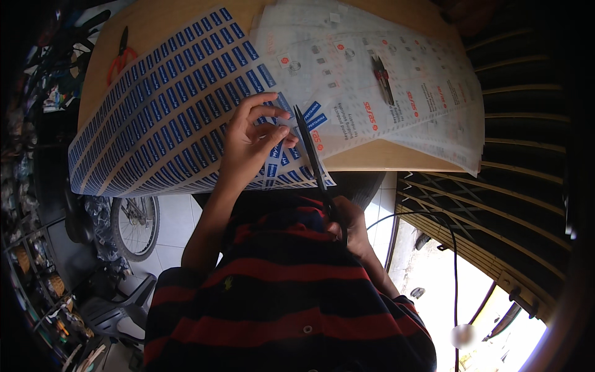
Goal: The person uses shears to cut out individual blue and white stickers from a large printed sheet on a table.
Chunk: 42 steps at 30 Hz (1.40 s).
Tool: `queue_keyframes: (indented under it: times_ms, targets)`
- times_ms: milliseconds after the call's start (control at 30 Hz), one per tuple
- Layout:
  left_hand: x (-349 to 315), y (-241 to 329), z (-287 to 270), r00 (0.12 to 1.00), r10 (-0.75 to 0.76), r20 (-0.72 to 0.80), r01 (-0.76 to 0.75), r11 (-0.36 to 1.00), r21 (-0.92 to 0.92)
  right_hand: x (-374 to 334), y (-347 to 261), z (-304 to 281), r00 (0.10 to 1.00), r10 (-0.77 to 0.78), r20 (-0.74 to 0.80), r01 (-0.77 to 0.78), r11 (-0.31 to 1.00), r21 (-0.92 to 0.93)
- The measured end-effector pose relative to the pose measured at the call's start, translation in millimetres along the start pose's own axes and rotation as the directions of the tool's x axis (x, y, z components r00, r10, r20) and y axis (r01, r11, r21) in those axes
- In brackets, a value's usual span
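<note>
A large sheet of blue-and-white stickers (180,102) spreads across the left of the table, its near edge hanging over. My left hand (251,139) is over the sheet's right edge, thumb and fingers closed in a pinch on it; the exact grip is partly hidden. Long black scissors (315,155) are held in my right hand (348,224), close to my body, blades pointing away along the sheet's right edge. The blades look nearly closed. Two small loose blue stickers (315,115) lie just right of the blade tips.
Translucent printed sheets (396,118) overlap on the right of the wooden table (372,158). A small dark tool with red (382,79) rests on them. Red-handled pliers (122,57) lie far left. A bicycle wheel (135,226), a dark chair (118,307) and a folding metal gate (496,204) surround me.
</note>
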State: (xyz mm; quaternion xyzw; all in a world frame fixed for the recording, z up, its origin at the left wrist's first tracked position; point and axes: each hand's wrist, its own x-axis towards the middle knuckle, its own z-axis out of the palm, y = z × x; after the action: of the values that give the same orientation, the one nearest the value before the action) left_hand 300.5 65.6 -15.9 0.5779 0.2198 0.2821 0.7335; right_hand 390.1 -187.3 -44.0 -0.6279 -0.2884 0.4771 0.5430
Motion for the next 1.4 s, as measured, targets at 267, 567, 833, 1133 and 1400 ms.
queue_keyframes:
  times_ms: [267, 567, 833, 1133, 1400]
  targets:
    - [-17, 15, 39, 0.999, 0.010, -0.034, -0.018, 0.973, -0.229, 43, -39, 43, 0.970, -0.103, -0.222, 0.155, 0.960, 0.233]
    - [-26, -6, 26, 0.976, 0.082, -0.202, -0.089, 0.996, -0.026, 67, -49, 61, 0.940, 0.063, -0.335, 0.024, 0.968, 0.250]
    - [-45, -25, 8, 0.998, -0.046, -0.035, 0.049, 0.995, 0.090, 89, -48, 63, 0.861, -0.040, -0.507, 0.196, 0.946, 0.258]
    - [-18, -23, 2, 0.999, -0.031, -0.017, 0.032, 0.993, 0.117, 90, -55, 61, 0.887, 0.009, -0.462, 0.088, 0.978, 0.189]
    - [4, -26, -10, 0.984, -0.165, 0.069, 0.168, 0.985, -0.030, 43, -32, 17, 0.958, -0.159, -0.240, 0.139, 0.985, -0.099]
